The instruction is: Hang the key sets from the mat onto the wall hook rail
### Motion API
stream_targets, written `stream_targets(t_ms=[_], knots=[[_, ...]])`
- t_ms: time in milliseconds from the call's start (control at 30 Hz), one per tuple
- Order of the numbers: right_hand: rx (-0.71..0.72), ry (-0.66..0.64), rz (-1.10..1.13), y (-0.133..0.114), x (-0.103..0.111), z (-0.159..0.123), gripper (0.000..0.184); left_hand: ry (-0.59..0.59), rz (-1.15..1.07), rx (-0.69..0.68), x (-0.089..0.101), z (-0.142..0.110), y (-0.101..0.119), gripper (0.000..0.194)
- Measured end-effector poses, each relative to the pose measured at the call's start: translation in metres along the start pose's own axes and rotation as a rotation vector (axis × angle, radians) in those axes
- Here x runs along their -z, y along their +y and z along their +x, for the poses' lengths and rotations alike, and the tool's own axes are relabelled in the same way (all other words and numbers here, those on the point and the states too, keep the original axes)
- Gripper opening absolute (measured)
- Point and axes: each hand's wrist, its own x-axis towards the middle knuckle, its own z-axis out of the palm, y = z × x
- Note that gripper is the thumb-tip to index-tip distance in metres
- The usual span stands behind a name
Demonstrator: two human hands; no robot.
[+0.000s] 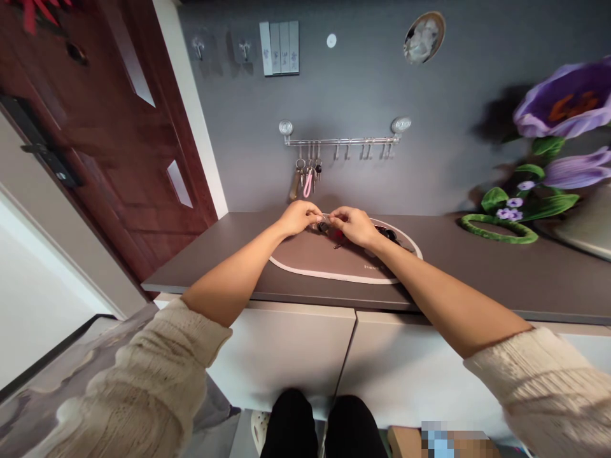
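My left hand (301, 218) and my right hand (354, 226) meet above the mat, each closed in a pinch. Between their fingertips is a thin, pale key ring (326, 215), with small dark pieces (323, 227) hanging just below it; their exact kind is too small to tell. Under the hands lies a brown mat (329, 262) with a white rim. Partly hidden behind my right hand, dark and red small items (389, 233) rest on the mat. Beyond my hands, keys (301, 175) and a pink strap (308, 182) hang from a clear hook rail (344, 141).
The dark countertop (477, 280) tops white cabinets (286, 343). At right stand purple flowers (563, 105) with a green ring-shaped base (499, 229). A red-brown door (109, 127) is at left. Labelled switches (279, 48) and clear hooks (245, 49) are on the grey wall.
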Motion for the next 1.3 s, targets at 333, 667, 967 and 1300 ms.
stream_targets(t_ms=[333, 667, 967, 1300], knots=[[-0.029, -0.016, 0.373, 0.002, -0.004, 0.002, 0.021, 0.164, -0.292, 0.136, -0.009, 0.002, 0.006, 0.009], [-0.069, -0.011, 0.507, 0.001, -0.006, 0.002, 0.023, 0.201, -0.325, 0.127, -0.013, -0.001, 0.011, 0.014], [-0.041, 0.009, 0.542, 0.001, -0.004, 0.001, 0.027, 0.222, -0.445, 0.073, -0.018, 0.003, 0.004, 0.021], [0.041, 0.158, 0.461, 0.006, 0.007, 0.007, 0.027, 0.323, -0.366, 0.1, -0.021, 0.002, 0.008, 0.02]])
